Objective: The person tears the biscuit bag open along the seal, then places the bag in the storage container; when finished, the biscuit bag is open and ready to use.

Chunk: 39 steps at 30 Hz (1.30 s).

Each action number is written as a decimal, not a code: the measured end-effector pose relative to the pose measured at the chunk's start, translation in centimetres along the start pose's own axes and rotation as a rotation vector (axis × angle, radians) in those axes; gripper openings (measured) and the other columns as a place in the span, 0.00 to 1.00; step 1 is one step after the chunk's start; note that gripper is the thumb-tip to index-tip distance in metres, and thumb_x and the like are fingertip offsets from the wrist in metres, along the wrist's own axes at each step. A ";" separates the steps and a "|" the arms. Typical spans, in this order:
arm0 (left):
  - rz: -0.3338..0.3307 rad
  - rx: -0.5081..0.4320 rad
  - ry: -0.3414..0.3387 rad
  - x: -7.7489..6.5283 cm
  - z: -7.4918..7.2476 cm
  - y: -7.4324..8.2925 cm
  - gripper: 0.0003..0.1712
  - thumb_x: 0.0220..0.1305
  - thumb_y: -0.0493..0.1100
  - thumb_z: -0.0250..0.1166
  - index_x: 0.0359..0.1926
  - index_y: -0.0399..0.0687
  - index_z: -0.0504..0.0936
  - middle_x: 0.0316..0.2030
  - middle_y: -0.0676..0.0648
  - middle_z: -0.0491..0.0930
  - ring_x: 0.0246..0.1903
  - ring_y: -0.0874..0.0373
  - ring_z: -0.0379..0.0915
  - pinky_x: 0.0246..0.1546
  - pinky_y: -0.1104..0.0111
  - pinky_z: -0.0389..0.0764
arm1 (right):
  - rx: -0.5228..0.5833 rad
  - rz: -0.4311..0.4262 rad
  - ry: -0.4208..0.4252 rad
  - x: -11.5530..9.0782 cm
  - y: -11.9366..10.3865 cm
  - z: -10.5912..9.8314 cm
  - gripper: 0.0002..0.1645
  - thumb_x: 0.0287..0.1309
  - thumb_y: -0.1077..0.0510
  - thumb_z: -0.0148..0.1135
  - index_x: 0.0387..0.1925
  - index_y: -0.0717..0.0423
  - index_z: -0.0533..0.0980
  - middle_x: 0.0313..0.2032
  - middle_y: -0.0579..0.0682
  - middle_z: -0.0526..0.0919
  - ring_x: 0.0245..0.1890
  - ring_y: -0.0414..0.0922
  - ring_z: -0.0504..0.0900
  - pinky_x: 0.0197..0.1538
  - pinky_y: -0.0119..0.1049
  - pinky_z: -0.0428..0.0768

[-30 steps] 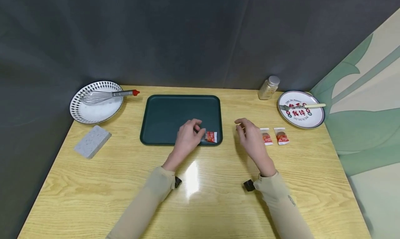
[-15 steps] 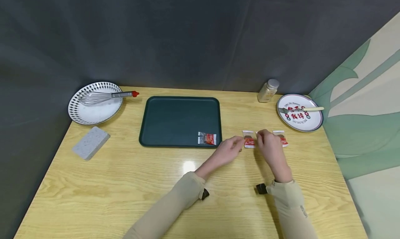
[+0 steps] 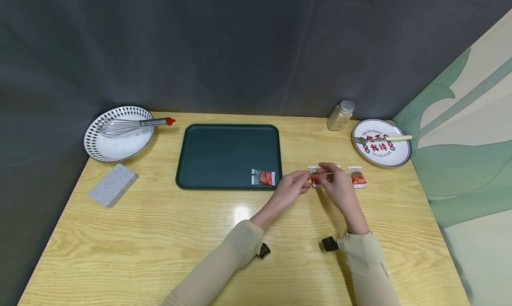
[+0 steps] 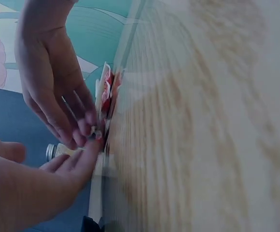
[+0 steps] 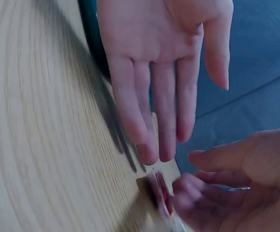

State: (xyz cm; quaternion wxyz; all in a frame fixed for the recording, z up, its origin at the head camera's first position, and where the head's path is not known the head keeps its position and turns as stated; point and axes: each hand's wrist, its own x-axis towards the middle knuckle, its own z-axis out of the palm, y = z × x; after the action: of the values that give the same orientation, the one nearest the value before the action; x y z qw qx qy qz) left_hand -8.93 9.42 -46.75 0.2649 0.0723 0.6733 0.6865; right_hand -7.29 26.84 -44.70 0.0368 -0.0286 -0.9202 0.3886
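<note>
Small clear-and-red wrapped packets lie on the wooden table. My right hand reaches over the leftmost packet, fingers bent loosely, fingertips right at its wrapper. The packet shows beside those fingertips in the right wrist view. My left hand lies palm up beside it, fingers straight and extended towards it. In the left wrist view the fingertips of both hands meet at the packet's edge. The middle packet is mostly hidden behind my right hand; another packet lies to its right.
A dark green tray holds a packet at its near right corner. At left stand a patterned plate with a whisk and a grey block. At right are a jar and a plate with a fork.
My left hand has left the packet in the tray and moved right, off the tray. My right hand went right towards the middle packet, then back left over the leftmost one.
</note>
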 end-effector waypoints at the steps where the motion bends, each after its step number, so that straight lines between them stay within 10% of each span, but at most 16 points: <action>1: 0.005 -0.005 0.010 0.0 0.0 0.0 0.29 0.87 0.52 0.52 0.74 0.36 0.75 0.67 0.39 0.79 0.60 0.46 0.82 0.61 0.60 0.82 | 0.016 0.005 0.012 0.0 -0.1 0.1 0.18 0.72 0.69 0.64 0.58 0.78 0.77 0.47 0.71 0.86 0.47 0.67 0.88 0.45 0.47 0.87; 13: 0.007 -0.026 0.051 0.2 -0.4 0.1 0.28 0.87 0.50 0.53 0.72 0.33 0.76 0.66 0.37 0.80 0.61 0.47 0.82 0.61 0.62 0.81 | 0.010 0.040 -0.004 0.0 -0.2 0.9 0.20 0.74 0.70 0.60 0.61 0.81 0.74 0.53 0.75 0.83 0.52 0.69 0.86 0.57 0.59 0.83; 21: 0.105 -0.117 0.130 -0.4 -1.7 0.6 0.21 0.84 0.42 0.59 0.66 0.31 0.81 0.61 0.38 0.83 0.61 0.46 0.81 0.60 0.59 0.82 | 0.416 0.113 0.023 0.2 -1.4 1.6 0.29 0.69 0.76 0.63 0.69 0.77 0.70 0.58 0.72 0.76 0.48 0.46 0.84 0.44 0.18 0.78; 28: 0.225 -0.049 0.152 -1.2 -4.2 0.9 0.16 0.81 0.35 0.61 0.61 0.29 0.84 0.57 0.35 0.84 0.52 0.46 0.85 0.54 0.54 0.86 | 0.725 0.128 -0.092 0.1 -2.3 2.5 0.25 0.72 0.77 0.59 0.66 0.80 0.67 0.53 0.58 0.77 0.44 0.32 0.85 0.48 0.27 0.85; 39: 0.269 0.196 0.102 -1.5 -9.4 2.6 0.10 0.77 0.38 0.68 0.48 0.33 0.90 0.41 0.40 0.89 0.32 0.63 0.82 0.35 0.68 0.81 | 0.679 0.053 -0.184 -1.2 -5.0 5.3 0.18 0.67 0.75 0.68 0.56 0.76 0.77 0.45 0.62 0.85 0.39 0.38 0.87 0.44 0.32 0.87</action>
State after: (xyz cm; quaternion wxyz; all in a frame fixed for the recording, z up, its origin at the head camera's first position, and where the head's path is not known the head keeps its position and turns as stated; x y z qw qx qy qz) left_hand -12.63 0.53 -44.67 0.1279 0.1522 0.7340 0.6494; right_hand -6.71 19.49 -44.80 -0.0489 -0.0034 -0.7369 0.6742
